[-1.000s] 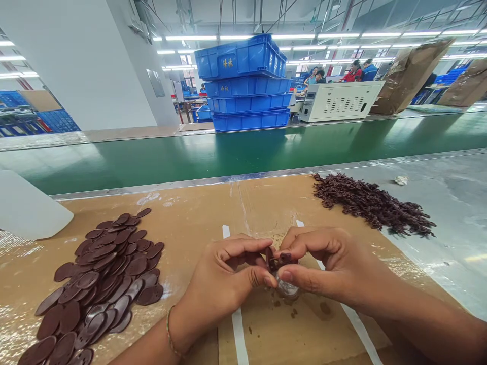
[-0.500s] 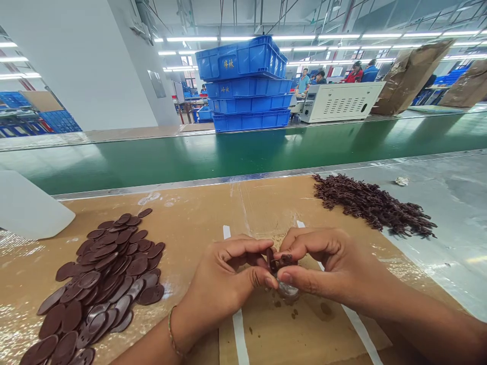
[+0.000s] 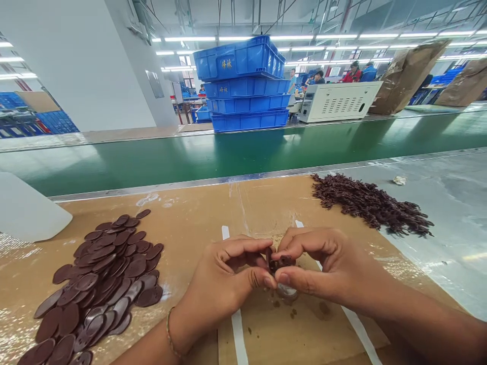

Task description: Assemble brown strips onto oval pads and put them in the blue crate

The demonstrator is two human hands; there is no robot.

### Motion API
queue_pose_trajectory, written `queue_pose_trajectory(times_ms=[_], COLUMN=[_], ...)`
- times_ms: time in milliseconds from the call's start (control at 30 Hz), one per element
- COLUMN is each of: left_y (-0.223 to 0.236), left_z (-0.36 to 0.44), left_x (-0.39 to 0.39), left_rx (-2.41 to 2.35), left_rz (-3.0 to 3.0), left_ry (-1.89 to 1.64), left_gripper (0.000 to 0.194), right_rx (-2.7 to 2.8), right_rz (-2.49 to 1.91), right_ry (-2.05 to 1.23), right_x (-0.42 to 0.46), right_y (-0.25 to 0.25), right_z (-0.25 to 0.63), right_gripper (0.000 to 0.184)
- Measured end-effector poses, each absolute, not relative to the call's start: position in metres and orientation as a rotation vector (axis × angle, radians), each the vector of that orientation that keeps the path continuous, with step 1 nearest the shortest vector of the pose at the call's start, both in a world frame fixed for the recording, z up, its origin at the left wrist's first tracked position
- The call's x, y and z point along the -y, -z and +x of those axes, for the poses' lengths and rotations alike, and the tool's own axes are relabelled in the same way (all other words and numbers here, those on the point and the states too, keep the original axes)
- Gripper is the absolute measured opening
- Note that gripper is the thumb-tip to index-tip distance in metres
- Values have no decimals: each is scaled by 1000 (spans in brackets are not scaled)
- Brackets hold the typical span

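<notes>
Closest to my camera, I have the left hand (image 3: 224,276), a thin bracelet (image 3: 169,332) at its wrist, and the right hand (image 3: 331,266), both pinching a dark brown piece (image 3: 283,262). It sits between the fingertips of the two hands, partly covered by them; I can't tell whether it is one part or several joined. Just below it I see a small clear round container (image 3: 288,291) on the cardboard (image 3: 194,223), between two white strips (image 3: 239,334). To my left lies a heap of flat brown ovals (image 3: 110,274); farther out on the right, a tangled brown pile (image 3: 369,203) straddles cardboard and grey tabletop (image 3: 445,203). Beyond runs a glossy green belt (image 3: 163,159). Across it I see stacked blue crates (image 3: 249,104); on the upper two I can read "峰林" in yellow. Beside them stands a cream slotted machine (image 3: 338,101), with people (image 3: 352,74) at work behind.
</notes>
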State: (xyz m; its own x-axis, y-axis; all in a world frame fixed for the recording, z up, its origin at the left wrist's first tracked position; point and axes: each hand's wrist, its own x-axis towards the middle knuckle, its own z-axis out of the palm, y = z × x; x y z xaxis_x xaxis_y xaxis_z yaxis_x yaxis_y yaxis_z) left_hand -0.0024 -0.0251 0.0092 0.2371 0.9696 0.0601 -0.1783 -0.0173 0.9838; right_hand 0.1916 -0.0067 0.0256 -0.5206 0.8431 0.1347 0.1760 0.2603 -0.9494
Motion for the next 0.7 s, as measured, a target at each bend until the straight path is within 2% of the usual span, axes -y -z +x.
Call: queue_pose_trajectory(times_ms=[233,533,700], left_y=[-11,-9,-9], left_z=[-2,-2,-1], left_x=[24,25,26], left_rx=[-831,-825,-818], left_rz=[1127,1092,1091], left_ry=[-1120,-1114,-1110], left_gripper=[33,35,37], right_rx=[1942,1966,1967], right_rz=[-868,-823,-811], right_ry=[-1128,-1083,-1057], right_x=[4,6,6], right_y=[-27,-27,-27], right_z=[198,196,197], right_gripper=[17,4,13])
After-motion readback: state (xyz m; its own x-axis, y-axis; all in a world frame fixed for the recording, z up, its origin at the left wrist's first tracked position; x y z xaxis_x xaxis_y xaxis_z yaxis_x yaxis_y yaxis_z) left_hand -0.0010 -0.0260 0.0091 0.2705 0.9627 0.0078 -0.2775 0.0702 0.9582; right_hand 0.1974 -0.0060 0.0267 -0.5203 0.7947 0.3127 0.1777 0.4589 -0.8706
